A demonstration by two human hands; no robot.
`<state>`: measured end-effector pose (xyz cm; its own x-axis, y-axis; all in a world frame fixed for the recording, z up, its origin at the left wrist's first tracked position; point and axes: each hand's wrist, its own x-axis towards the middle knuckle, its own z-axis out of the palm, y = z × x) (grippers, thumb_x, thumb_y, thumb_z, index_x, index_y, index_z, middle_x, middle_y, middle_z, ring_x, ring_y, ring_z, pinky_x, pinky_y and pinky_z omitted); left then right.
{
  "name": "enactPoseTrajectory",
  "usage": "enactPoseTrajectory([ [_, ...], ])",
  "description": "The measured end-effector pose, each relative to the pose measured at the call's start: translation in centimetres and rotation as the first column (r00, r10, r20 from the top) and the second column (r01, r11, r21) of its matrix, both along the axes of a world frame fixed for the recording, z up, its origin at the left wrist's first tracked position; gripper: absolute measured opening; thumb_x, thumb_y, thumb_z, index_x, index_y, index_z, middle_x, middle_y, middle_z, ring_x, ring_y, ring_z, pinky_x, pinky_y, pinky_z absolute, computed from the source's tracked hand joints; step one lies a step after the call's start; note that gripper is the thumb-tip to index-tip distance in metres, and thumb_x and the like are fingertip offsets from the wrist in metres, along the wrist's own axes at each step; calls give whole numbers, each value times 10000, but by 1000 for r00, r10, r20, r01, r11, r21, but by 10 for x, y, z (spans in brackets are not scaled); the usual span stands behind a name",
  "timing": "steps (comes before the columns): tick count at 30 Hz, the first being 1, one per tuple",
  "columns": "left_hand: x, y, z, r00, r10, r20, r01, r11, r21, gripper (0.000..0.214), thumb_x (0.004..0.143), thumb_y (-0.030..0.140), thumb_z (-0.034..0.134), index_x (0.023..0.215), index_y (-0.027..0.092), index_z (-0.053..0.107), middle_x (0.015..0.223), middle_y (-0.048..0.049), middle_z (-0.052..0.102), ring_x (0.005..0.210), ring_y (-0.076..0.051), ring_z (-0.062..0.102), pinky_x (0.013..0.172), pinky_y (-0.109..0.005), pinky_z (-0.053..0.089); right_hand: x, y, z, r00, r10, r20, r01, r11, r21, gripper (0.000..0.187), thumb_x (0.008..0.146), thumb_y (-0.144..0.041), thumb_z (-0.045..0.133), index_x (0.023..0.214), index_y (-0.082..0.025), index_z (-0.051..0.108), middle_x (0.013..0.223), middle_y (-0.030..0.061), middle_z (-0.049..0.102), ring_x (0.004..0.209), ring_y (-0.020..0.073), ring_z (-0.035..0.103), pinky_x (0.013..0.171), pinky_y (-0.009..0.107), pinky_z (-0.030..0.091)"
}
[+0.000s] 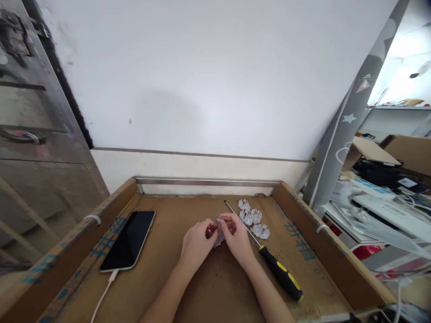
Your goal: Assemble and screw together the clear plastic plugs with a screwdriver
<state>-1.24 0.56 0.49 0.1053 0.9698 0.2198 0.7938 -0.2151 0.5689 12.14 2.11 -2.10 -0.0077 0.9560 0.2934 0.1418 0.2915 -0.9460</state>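
My left hand [197,244] and my right hand [237,237] meet over the middle of a cardboard-lined tray [175,269]. Both pinch one small clear plastic plug part [220,231] between their fingertips. Just right of my right hand lies a screwdriver [269,258] with a black and yellow handle, its thin shaft pointing away to the upper left. Three more clear plastic plug parts [252,217] lie in a loose cluster beyond the shaft.
A black phone [129,240] lies face up at the tray's left, with a white cable [103,296] leading from its near end. Raised cardboard walls edge the tray. A white wall stands behind. Boxes, papers and cables clutter the right.
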Motion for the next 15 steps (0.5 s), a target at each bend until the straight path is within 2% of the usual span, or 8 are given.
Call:
enactPoseTrajectory([
  [5, 0, 0, -2, 999, -21, 48, 21, 1000, 16, 96, 814, 254, 480, 826, 224, 571, 799, 5, 636, 740, -150, 576, 641, -237, 396, 0, 0, 2, 1000, -6, -11, 6, 1000, -12, 330, 801, -410, 507, 998, -151, 560, 879, 66, 606, 695, 102, 574, 596, 203, 474],
  [9, 0, 0, -2, 989, -60, 137, 56, 998, 32, 143, 823, 235, 466, 939, 232, 549, 910, -1, 640, 783, -143, 581, 704, -246, 430, 0, -2, 5, 999, -8, -48, 7, 1000, -22, 319, 802, -407, 506, 990, -153, 550, 883, 65, 603, 738, 115, 580, 635, 222, 491],
  [15, 0, 2, -5, 981, -90, 172, 75, 993, 95, 228, 819, 231, 469, 1035, 243, 539, 988, -11, 623, 838, -152, 580, 762, -268, 447, 1, 0, 6, 992, -14, -128, 8, 999, -46, 340, 792, -441, 507, 982, -159, 527, 881, 74, 604, 719, 133, 583, 498, 206, 467],
])
